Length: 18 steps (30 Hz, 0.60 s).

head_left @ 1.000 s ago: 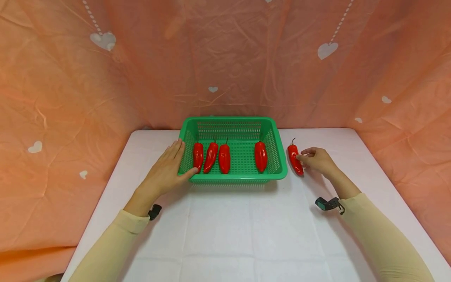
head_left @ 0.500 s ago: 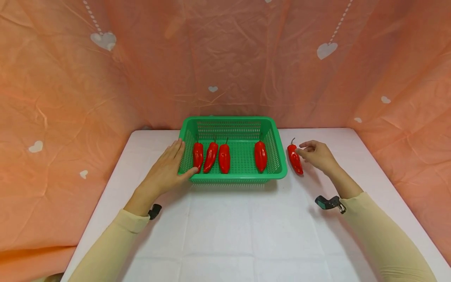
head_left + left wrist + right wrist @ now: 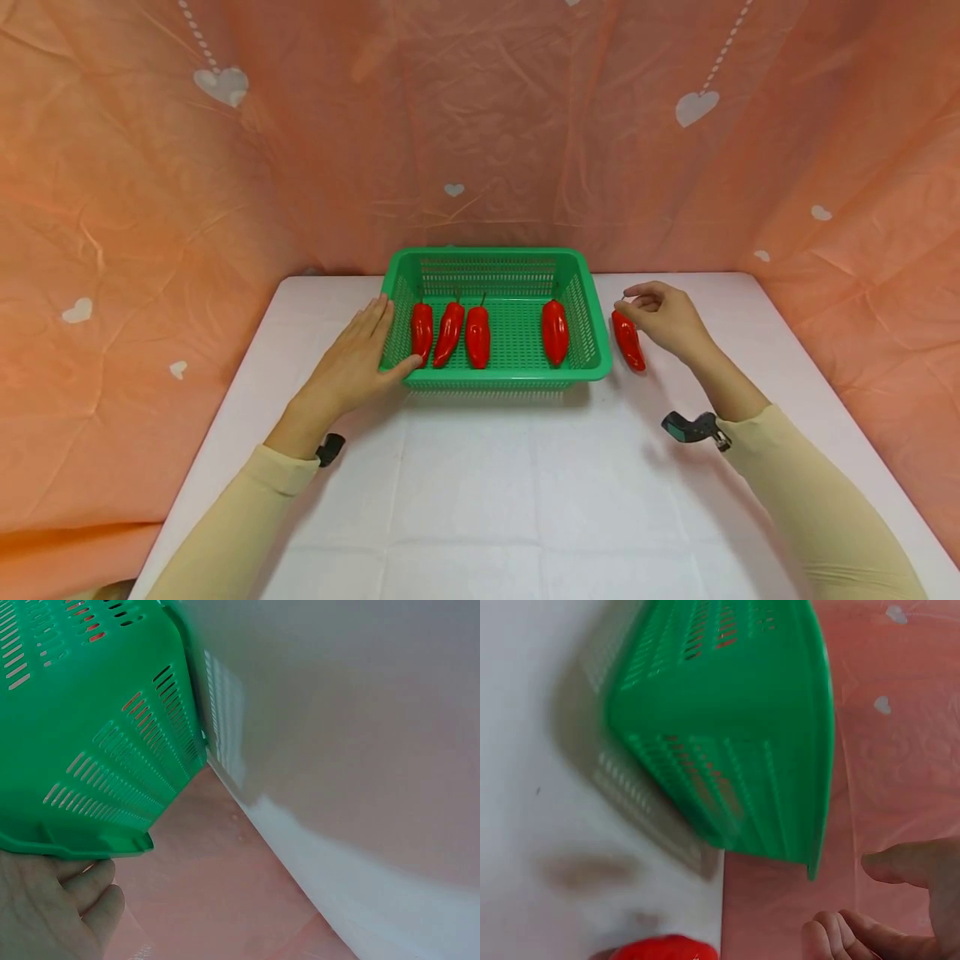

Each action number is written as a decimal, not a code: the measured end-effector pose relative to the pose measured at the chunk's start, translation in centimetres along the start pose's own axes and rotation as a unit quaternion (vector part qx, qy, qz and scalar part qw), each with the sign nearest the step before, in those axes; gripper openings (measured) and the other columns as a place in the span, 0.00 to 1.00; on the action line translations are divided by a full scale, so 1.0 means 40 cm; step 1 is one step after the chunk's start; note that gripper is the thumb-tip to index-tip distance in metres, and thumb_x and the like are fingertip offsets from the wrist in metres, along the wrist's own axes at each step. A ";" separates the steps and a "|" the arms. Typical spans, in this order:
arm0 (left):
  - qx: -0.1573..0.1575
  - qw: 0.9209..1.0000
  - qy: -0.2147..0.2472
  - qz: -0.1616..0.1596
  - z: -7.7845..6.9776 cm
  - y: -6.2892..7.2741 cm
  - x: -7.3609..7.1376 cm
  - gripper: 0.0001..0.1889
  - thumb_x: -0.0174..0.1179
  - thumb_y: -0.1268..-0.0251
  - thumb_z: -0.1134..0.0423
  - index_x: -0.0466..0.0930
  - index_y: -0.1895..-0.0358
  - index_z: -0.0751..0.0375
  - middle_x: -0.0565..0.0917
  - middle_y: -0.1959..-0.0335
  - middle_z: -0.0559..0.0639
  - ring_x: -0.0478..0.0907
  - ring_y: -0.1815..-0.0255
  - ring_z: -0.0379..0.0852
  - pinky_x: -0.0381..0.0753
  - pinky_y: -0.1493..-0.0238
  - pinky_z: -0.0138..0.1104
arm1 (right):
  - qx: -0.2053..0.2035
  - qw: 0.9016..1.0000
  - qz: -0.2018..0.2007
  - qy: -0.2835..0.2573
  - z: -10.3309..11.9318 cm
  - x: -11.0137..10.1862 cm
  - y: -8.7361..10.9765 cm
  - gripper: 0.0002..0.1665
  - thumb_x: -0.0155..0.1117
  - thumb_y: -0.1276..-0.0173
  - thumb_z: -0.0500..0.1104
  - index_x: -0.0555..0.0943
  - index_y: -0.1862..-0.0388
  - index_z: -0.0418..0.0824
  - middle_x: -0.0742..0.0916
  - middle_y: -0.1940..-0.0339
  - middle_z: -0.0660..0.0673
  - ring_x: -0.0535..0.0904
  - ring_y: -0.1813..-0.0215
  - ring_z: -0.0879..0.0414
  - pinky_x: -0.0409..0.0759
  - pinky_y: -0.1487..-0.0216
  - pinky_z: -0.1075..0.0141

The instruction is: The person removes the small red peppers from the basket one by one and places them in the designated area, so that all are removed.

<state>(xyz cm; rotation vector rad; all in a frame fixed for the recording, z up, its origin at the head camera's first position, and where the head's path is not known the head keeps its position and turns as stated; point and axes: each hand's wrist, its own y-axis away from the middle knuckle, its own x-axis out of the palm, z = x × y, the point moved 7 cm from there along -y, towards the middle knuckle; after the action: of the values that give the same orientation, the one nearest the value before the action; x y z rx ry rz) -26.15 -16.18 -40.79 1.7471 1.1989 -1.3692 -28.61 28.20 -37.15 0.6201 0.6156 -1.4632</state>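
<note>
A green plastic basket [image 3: 510, 375] holds several red chili peppers, three grouped at its left and one chili pepper [image 3: 555, 333] at its right. My left hand [image 3: 348, 367] rests on the basket's left rim with fingers fairly straight, the thumb over the front corner. In the left wrist view, fingers [image 3: 90, 892] lie along the rim. To the right of the basket, another red chili pepper [image 3: 628, 342] lies on the table. My right hand [image 3: 663, 317] is over its stem end, which it partly hides. In the right wrist view, the thumb [image 3: 900, 864] stands apart from the fingers, nothing between them.
A white cloth covers the table [image 3: 480, 483]. Behind it and at both sides hangs an orange-pink curtain [image 3: 495, 125] with white hearts. The basket stands near the table's back edge.
My right hand has moved away from the loose chili pepper's middle, up and left towards its stem end. The left hand, basket and peppers have stayed in place.
</note>
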 end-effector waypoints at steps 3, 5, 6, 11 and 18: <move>-0.001 1.000 0.002 0.001 -0.001 0.000 0.000 0.56 0.54 0.22 0.30 0.43 0.14 0.73 0.42 0.10 0.64 0.38 0.10 0.62 0.41 0.11 0.51 | -0.009 1.000 -0.003 -0.007 0.025 0.006 0.001 0.31 0.66 0.20 0.53 0.80 0.32 0.30 0.86 0.46 0.32 0.83 0.46 0.41 0.81 0.57 0.74; -0.001 1.000 0.004 0.001 -0.002 0.000 0.000 0.56 0.54 0.23 0.30 0.43 0.14 0.73 0.42 0.10 0.64 0.38 0.10 0.62 0.41 0.11 0.51 | -0.018 1.000 -0.004 -0.012 0.041 0.011 0.001 0.29 0.67 0.20 0.51 0.81 0.33 0.30 0.87 0.47 0.32 0.84 0.47 0.41 0.81 0.57 0.75; -0.001 1.000 0.005 0.001 -0.002 0.001 0.000 0.56 0.54 0.23 0.30 0.43 0.14 0.73 0.42 0.10 0.64 0.38 0.10 0.62 0.41 0.11 0.51 | -0.025 1.000 -0.005 -0.015 0.048 0.014 0.000 0.29 0.68 0.20 0.51 0.81 0.33 0.30 0.87 0.48 0.32 0.84 0.47 0.41 0.80 0.57 0.76; 0.001 1.000 0.004 0.000 -0.002 0.001 -0.001 0.57 0.52 0.23 0.28 0.43 0.14 0.73 0.42 0.10 0.64 0.38 0.10 0.62 0.41 0.11 0.50 | -0.054 0.998 -0.009 -0.027 0.084 0.033 0.001 0.28 0.70 0.22 0.47 0.81 0.35 0.28 0.88 0.50 0.31 0.85 0.48 0.41 0.79 0.57 0.78; 0.001 1.000 0.001 0.000 -0.002 0.001 -0.001 0.57 0.51 0.23 0.27 0.43 0.14 0.73 0.42 0.10 0.64 0.38 0.10 0.62 0.41 0.11 0.50 | -0.076 0.996 0.011 -0.038 0.117 0.067 -0.014 0.26 0.72 0.23 0.44 0.81 0.34 0.29 0.88 0.51 0.33 0.85 0.47 0.41 0.80 0.58 0.79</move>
<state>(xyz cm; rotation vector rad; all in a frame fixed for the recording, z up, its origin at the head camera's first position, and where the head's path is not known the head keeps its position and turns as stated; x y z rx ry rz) -26.09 -16.15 -40.72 1.7511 1.2002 -1.3696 -29.11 22.98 -35.78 0.4486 0.6515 -1.3979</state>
